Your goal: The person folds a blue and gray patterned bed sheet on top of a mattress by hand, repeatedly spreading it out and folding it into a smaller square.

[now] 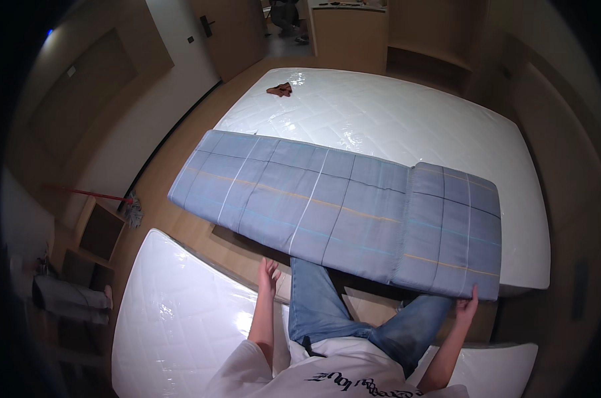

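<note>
A long blue-grey plaid padded mat lies across the near part of a white mattress that has a shiny, plastic-like cover. Its right end shows as a separate panel beside a stitched seam. My right hand touches the mat's near right corner, fingers at its edge and partly hidden; whether it grips cannot be told. My left hand is raised below the mat's near edge, fingers apart, holding nothing. My legs in jeans are between the two mattresses.
Another white, shiny-covered mattress lies beneath and beside me. A crumpled brown cloth rests on the far mattress. At left are a red-handled mop, wooden box-like furniture and a person. Another person is beyond the door.
</note>
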